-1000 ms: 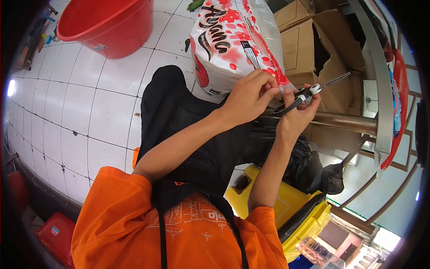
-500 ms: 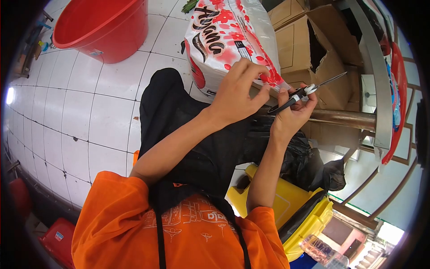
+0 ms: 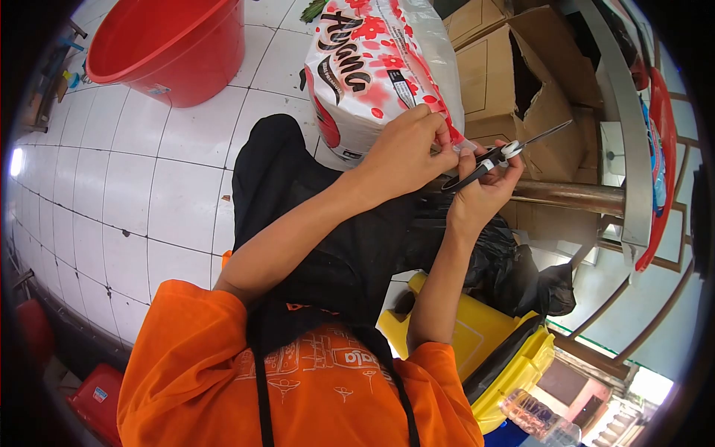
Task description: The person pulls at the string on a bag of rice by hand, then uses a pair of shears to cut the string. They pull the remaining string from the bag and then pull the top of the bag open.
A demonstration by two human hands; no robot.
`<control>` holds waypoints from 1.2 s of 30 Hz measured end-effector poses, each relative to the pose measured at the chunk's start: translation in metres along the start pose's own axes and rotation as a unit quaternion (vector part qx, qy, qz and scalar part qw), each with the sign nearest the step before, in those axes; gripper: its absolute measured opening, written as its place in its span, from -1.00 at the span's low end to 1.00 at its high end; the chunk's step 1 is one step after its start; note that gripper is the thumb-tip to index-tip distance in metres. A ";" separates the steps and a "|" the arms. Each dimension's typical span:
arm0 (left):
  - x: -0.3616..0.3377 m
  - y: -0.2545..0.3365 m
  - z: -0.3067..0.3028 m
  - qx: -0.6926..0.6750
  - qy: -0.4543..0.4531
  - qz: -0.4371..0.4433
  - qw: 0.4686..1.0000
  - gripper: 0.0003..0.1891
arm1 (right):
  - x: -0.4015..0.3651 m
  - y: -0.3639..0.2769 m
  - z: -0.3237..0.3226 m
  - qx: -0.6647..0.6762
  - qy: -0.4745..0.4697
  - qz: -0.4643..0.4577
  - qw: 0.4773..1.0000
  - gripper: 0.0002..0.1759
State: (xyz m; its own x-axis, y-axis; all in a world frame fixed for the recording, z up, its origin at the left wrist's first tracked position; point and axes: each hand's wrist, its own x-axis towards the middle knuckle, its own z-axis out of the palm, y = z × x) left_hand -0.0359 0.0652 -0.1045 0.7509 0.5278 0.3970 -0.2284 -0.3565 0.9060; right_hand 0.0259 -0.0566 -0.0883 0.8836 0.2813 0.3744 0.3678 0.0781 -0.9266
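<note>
One left grip [image 3: 406, 153] has its fingertips pressed together at the corner of one white-and-red printed plastic package [image 3: 380, 67]; whether film is between them, I cannot tell. One right grip [image 3: 482, 190] pinches one pair of black-and-white-handled metal scissors [image 3: 509, 150]. Beyond, one round red plastic tub [image 3: 201, 71] stands on white floor tiles [image 3: 182, 194].

To my left, a red plastic tub [image 3: 171, 71] stands on the far part of the white tiled floor [image 3: 182, 197], well apart from the floor's near left edge. Open cardboard boxes [image 3: 484, 86] crowd together on my right. Nearer me, black plastic bags [image 3: 514, 279] lie bunched just beside a yellow bin [image 3: 484, 331].
</note>
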 end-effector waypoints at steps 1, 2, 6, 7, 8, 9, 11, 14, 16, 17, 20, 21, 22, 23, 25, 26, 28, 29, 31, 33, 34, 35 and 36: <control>0.000 0.000 -0.004 0.003 -0.026 -0.002 1.000 -0.81 | -0.001 0.000 -0.001 0.009 0.000 0.019 1.000 -0.39; -0.002 -0.001 -0.007 0.006 -0.052 -0.005 0.999 -0.81 | -0.002 0.000 -0.002 0.009 0.000 0.021 1.000 -0.39; -0.012 -0.009 -0.024 0.010 -0.107 -0.011 0.994 -0.81 | -0.003 -0.002 -0.002 0.023 -0.001 0.044 0.999 -0.40; -0.015 -0.011 -0.032 0.013 -0.176 -0.020 0.984 -0.81 | -0.002 -0.002 -0.002 0.021 0.000 0.045 0.999 -0.41; -0.019 -0.014 -0.041 0.018 -0.244 -0.028 0.969 -0.81 | -0.002 0.000 -0.003 0.021 0.001 0.045 0.999 -0.41; -0.025 -0.018 -0.047 0.018 -0.245 -0.029 0.969 -0.81 | -0.002 0.002 -0.004 0.019 0.003 0.041 0.999 -0.41; -0.042 -0.027 -0.057 0.009 -0.328 -0.065 0.942 -0.81 | -0.002 0.004 -0.004 0.017 0.006 0.039 0.999 -0.41; -0.067 -0.043 -0.074 0.119 -0.462 -0.120 0.871 -0.78 | 0.000 0.001 -0.003 0.038 0.007 0.045 0.998 -0.42; -0.087 -0.061 -0.081 0.208 -0.396 -0.123 0.886 -0.78 | 0.000 -0.001 -0.003 0.033 0.003 0.053 0.998 -0.42; -0.095 -0.067 -0.084 0.293 -0.323 -0.124 0.892 -0.79 | -0.001 0.000 -0.003 0.034 0.005 0.053 0.998 -0.42; -0.075 -0.046 -0.087 0.176 -0.245 -0.123 0.945 -0.75 | -0.005 0.004 -0.002 -0.009 0.005 0.014 1.000 -0.42; -0.067 -0.035 -0.083 0.029 -0.211 -0.150 0.966 -0.72 | -0.009 0.004 -0.002 -0.018 -0.010 -0.019 1.000 -0.41; -0.059 -0.024 -0.077 0.030 -0.208 -0.153 0.966 -0.72 | -0.013 0.004 -0.001 -0.026 -0.026 -0.052 0.998 -0.41; -0.050 -0.012 -0.068 -0.043 -0.166 -0.146 0.974 -0.68 | -0.017 0.007 -0.003 -0.025 -0.029 -0.052 0.998 -0.41; -0.035 0.002 -0.047 -0.116 -0.124 -0.135 0.976 -0.63 | -0.024 0.017 -0.009 -0.056 -0.038 -0.081 0.994 -0.40; -0.028 0.007 -0.037 -0.119 -0.122 -0.158 0.973 -0.61 | -0.027 0.019 -0.011 -0.065 -0.048 -0.095 0.992 -0.40; -0.021 0.009 -0.018 -0.122 -0.124 -0.181 0.968 -0.58 | -0.030 0.023 -0.015 -0.050 -0.046 -0.079 0.995 -0.40; -0.022 0.004 -0.007 -0.139 -0.114 -0.196 0.964 -0.58 | -0.032 0.023 -0.016 -0.032 -0.047 -0.063 0.996 -0.40; -0.025 -0.005 0.003 -0.155 -0.110 -0.210 0.959 -0.58 | -0.033 0.018 -0.018 -0.009 -0.044 -0.034 0.998 -0.41; -0.028 -0.012 0.007 -0.128 -0.093 -0.194 0.968 -0.67 | -0.031 0.018 -0.023 0.007 -0.055 0.031 0.998 -0.43; -0.028 -0.013 0.007 -0.128 -0.096 -0.195 0.968 -0.67 | -0.029 0.019 -0.023 0.019 -0.052 0.028 0.998 -0.43; -0.029 -0.014 0.007 -0.132 -0.092 -0.192 0.968 -0.72 | -0.026 0.020 -0.022 0.018 -0.050 0.030 0.998 -0.43; -0.031 -0.013 0.007 -0.137 -0.087 -0.191 0.968 -0.77 | -0.023 0.020 -0.022 -0.019 -0.052 0.021 0.998 -0.42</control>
State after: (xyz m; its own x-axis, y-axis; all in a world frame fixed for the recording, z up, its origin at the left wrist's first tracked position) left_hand -0.0518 0.0481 -0.1297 0.9004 0.4346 0.0170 -0.0522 0.0692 0.9962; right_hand 0.0193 -0.0827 -0.1149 0.8638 0.3820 0.3286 0.3441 0.0292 -0.9385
